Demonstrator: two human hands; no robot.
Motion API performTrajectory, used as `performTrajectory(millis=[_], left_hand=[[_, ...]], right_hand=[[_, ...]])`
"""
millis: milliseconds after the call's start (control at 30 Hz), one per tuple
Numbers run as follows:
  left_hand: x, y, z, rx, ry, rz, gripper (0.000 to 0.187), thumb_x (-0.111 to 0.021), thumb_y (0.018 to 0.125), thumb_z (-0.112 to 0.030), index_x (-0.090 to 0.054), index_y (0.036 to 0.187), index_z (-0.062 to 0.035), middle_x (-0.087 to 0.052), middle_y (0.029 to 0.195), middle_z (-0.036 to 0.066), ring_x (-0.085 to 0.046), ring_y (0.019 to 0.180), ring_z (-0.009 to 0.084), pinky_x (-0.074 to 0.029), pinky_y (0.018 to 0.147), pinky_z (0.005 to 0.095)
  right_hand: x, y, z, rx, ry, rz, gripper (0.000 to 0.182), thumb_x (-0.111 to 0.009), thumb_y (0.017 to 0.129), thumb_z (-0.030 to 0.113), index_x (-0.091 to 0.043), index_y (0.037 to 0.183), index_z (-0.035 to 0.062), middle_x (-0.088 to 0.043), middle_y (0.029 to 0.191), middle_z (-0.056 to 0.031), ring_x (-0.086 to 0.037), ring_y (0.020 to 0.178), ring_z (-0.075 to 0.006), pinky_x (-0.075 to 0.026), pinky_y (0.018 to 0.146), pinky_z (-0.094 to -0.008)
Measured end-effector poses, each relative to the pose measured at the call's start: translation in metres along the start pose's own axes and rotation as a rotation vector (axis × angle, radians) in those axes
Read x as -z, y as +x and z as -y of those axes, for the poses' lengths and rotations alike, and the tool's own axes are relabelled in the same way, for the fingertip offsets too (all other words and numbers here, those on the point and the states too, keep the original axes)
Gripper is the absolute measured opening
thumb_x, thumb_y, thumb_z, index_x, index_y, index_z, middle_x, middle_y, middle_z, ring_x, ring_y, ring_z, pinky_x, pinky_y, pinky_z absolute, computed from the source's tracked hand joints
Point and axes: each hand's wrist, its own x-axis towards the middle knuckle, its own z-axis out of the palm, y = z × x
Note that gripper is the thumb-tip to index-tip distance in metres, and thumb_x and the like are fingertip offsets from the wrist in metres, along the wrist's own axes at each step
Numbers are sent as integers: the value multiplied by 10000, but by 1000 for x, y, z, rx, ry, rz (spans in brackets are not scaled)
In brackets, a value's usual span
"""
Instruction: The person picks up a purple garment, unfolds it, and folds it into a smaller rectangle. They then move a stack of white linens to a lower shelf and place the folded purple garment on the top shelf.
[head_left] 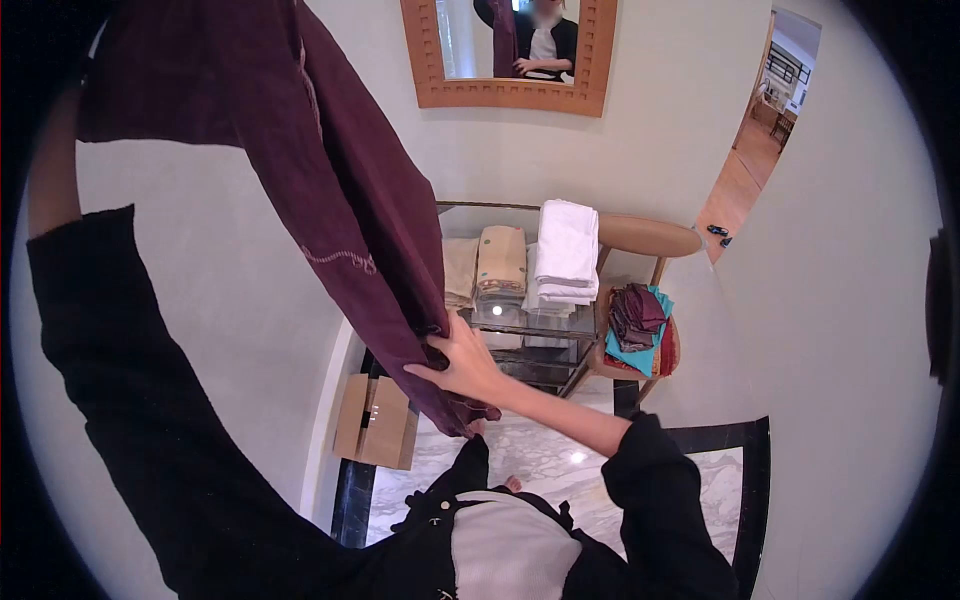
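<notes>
A long maroon garment point(350, 200) with pale stitching hangs from the upper left down across the middle of the view. My right hand point(468, 362) grips its lower part, with the thumb on the near side and the fingers partly behind the cloth. At the upper left, my left forearm rises to the garment's top end; cloth and the dark edge of the view hide that hand, so its fingers do not show. Below my right hand, the garment's lower end dangles near my foot.
White folded towels point(568, 245) and beige folded cloths point(500, 258) are on a glass table point(545, 322). A chair point(650, 236) holds folded maroon and turquoise cloths point(638, 320). An open cardboard box point(385, 430) is on the floor. A framed mirror point(510, 96) hangs ahead.
</notes>
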Motion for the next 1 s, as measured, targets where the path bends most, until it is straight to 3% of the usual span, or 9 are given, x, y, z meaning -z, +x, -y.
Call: performTrajectory(millis=[233,333,433,533,633,733,867,1000], left_hand=[[21,13,5,41,77,-72,423,-620,948,-237,-589,1236,70,-622,1225,160,-591,1038,235,-471,927,358],[30,16,10,62,111,-93,432,-623,944,-247,-589,1238,68,-622,1226,161,-592,1038,237,-472,928,360],[39,17,14,87,147,-111,442,-626,941,-258,-589,1240,65,-622,1227,162,-592,1038,240,-472,929,361],[50,19,19,111,184,-129,451,-630,937,-268,-590,1242,63,-621,1227,163,-593,1038,242,-473,930,363],[60,18,23,137,221,-150,461,-633,934,-278,-590,1244,60,-621,1228,164,-593,1038,244,-473,931,365],[72,18,29,165,258,-168,470,-637,930,-288,-590,1246,58,-621,1229,165,-594,1038,246,-473,932,366],[87,17,39,204,303,-194,483,-641,926,-302,-591,1248,55,-621,1230,167,-595,1038,249,-474,933,368],[104,15,48,246,347,-220,496,-646,921,-315,-591,1251,51,-620,1231,168,-596,1038,251,-475,934,371]], right_hand=[[-70,-58,-31,-236,-159,-116,460,-785,731,444,-733,920,28,-464,1157,-148,-429,1121,-323,-343,894,-451],[-92,-72,-43,-301,-168,-41,449,-789,726,441,-737,869,19,-459,1116,-150,-435,1076,-327,-348,902,-454],[-116,-80,-57,-180,-135,-118,446,-786,735,430,-726,823,-3,-462,1078,-164,-465,1068,-343,-381,897,-457],[-136,-79,-63,-228,164,-161,435,-777,753,403,-710,821,-21,-472,1051,-177,-499,1055,-361,-417,883,-455],[-137,-77,-54,-261,185,-117,416,-768,768,379,-699,824,-27,-492,1101,-187,-516,1056,-375,-437,867,-452],[-150,-79,-51,-135,71,-165,391,-766,767,386,-714,850,8,-491,1196,-175,-506,1076,-351,-416,857,-452],[-165,-87,-42,-148,-62,-99,364,-758,760,447,-759,843,92,-481,1258,-133,-461,1126,-301,-338,842,-428],[-177,-98,-32,-246,-16,-22,388,-759,741,469,-768,852,96,-475,1247,-126,-422,1110,-308,-318,842,-456]])
